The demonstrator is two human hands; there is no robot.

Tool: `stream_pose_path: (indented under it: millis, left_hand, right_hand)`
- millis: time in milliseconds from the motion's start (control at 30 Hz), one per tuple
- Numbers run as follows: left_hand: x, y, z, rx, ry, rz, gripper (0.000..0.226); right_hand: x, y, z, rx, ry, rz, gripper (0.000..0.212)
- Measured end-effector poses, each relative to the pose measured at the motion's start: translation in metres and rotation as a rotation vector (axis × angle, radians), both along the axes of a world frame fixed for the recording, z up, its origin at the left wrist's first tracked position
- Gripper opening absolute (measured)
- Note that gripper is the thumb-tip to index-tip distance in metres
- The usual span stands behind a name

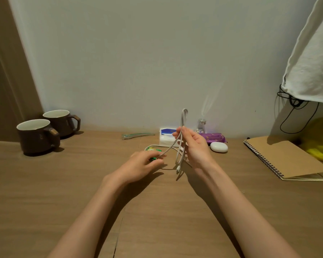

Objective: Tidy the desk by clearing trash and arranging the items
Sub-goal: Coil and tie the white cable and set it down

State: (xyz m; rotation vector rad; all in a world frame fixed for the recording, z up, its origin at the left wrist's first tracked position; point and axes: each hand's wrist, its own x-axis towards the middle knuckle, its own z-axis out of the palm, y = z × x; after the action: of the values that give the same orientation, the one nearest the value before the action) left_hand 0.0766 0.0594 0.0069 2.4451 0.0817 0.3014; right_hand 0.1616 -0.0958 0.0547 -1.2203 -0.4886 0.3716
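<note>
A white charging cable (183,120) is folded into loops above the wooden desk (63,183). My right hand (193,146) grips the loops upright, and a plug end hangs below it. My left hand (142,165) pinches a strand of the same cable that runs down from the loops. Under the left fingers lies a green and yellow wrapper (153,150), partly hidden. Part of the cable still trails on the desk behind the left hand.
Two brown mugs (37,135) stand at the back left. Along the wall lie a thin green packet (136,135), a tissue pack (166,136), a small glass bottle (201,125), a purple packet (213,137) and a white oval case (219,147). A spiral notebook (283,157) lies right.
</note>
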Motion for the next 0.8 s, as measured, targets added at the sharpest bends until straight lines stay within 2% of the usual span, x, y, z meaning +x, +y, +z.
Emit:
stream_pose_path:
  millis: [67,167,300,467,567,633,700,800]
  left_hand:
    - [0.006,0.007,-0.011,0.153,-0.097,0.083,0.017]
    - [0.012,0.017,-0.019,0.231,-0.276,0.303,0.013]
    - [0.015,0.020,-0.014,0.099,-0.344,0.409,0.019]
    - [0.017,0.010,0.009,-0.146,-0.593,0.396,0.022]
    - [0.011,0.002,0.029,-0.131,-0.729,0.356,0.024]
    - [0.005,-0.006,0.039,-0.120,-0.751,0.313,0.030]
    - [0.001,-0.014,0.046,-0.241,-0.722,0.247,0.039]
    - [-0.004,-0.027,0.056,-0.686,-0.657,0.111,0.038]
  right_hand:
    - [0.008,-0.002,0.003,0.090,0.054,0.019,0.022]
    - [0.016,-0.007,0.007,0.198,0.111,0.071,0.022]
    - [0.020,-0.011,0.007,0.260,0.141,0.115,0.022]
    - [0.021,-0.014,0.009,0.280,0.158,0.111,0.024]
    - [0.022,-0.014,0.012,0.348,0.173,0.116,0.026]
    - [0.022,-0.014,0.014,0.357,0.163,0.119,0.026]
    - [0.021,-0.015,0.014,0.356,0.136,0.140,0.025]
    - [0.022,-0.015,0.012,0.252,-0.001,0.115,0.026]
